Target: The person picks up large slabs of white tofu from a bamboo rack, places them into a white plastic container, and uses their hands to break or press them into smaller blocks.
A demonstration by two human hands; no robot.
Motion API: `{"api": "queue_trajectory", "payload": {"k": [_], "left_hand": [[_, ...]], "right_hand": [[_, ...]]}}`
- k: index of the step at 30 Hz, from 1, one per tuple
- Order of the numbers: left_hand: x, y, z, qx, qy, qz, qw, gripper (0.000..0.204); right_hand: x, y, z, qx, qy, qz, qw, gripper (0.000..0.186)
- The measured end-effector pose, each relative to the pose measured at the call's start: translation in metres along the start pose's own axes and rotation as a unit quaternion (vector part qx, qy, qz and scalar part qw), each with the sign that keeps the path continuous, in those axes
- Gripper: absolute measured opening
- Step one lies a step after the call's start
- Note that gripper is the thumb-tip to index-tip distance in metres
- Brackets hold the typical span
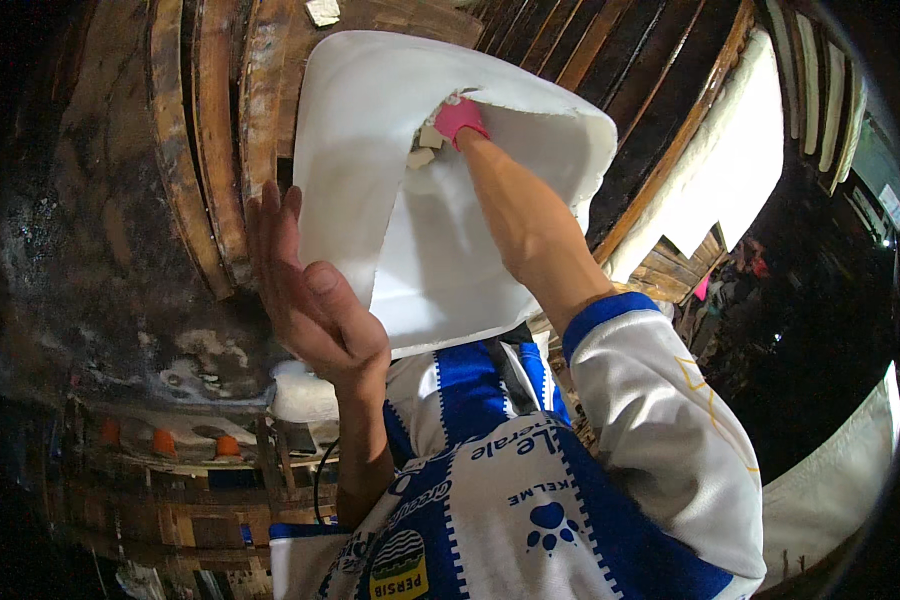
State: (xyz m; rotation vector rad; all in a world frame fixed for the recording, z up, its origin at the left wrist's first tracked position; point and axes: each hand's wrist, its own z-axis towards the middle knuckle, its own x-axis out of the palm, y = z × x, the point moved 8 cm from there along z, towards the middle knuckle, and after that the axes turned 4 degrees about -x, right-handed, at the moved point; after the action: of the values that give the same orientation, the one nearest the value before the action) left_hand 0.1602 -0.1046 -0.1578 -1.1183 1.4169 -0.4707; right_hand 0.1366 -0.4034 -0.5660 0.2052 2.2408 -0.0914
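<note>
A large white plastic container [355, 130] with a wide cut opening stands tilted in front of my body. My right hand [460, 120], in a pink glove, reaches deep into it. Beside the glove, several pale chunks [422, 157] lie inside; the glove's fingers are mostly hidden, so whether they grip any chunk cannot be made out. Along the container's left outer side is my bare left hand [315, 295], its fingers stretched out and the thumb apart. Nothing is held in it. Whether its palm touches the wall is unclear.
Dark wooden slats [195, 150] rise at the left, and more slatted boards [610, 60] lie beyond the container. Large white slabs [720, 150] stand at the right. A small pale block [322, 12] sits at the top. Orange pieces [227, 446] show at the lower left.
</note>
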Motion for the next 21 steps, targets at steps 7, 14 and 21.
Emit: {"api": "queue_trajectory", "payload": {"k": [7,14,21], "left_hand": [[0.001,-0.003,0.002,0.003,0.019,0.011,1.0,0.052],[-0.005,0.001,0.003,-0.014,0.006,0.023,1.0,0.051],[-0.008,0.006,0.001,-0.025,0.002,0.034,0.999,0.049]], "right_hand": [[0.01,-0.002,0.01,-0.145,-0.045,-0.197,0.969,0.037],[-0.021,-0.004,0.018,-0.018,0.077,-0.066,0.995,0.052],[-0.052,0.034,-0.012,-0.038,0.045,0.053,0.997,0.039]]}}
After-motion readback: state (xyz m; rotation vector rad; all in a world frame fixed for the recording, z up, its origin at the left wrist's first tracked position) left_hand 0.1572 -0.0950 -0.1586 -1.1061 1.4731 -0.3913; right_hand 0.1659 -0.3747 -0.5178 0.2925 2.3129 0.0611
